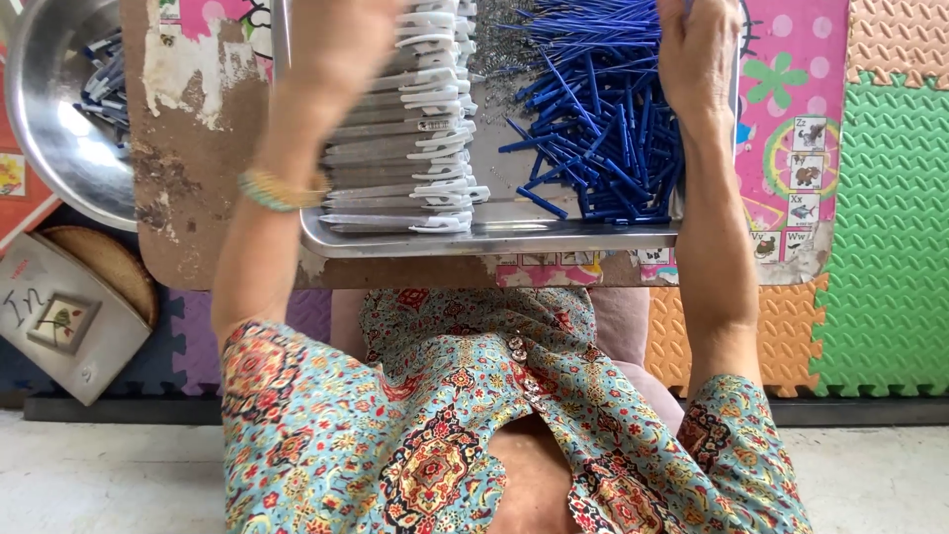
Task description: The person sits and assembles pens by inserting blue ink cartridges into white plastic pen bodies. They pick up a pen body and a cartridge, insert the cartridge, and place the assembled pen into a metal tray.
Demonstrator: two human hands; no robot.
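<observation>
refills [593,129] under right hand [700,54], barrels [405,148] beside left hand [341,49]

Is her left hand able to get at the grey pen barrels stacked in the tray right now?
Probably yes. The left hand already lies over the stack of grey pen barrels in the metal tray, with nothing visible between them.

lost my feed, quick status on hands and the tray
Left hand over white pen barrels. Right hand on blue refills. Fingers out of frame. Metal tray crowded, nothing blocking.
</observation>
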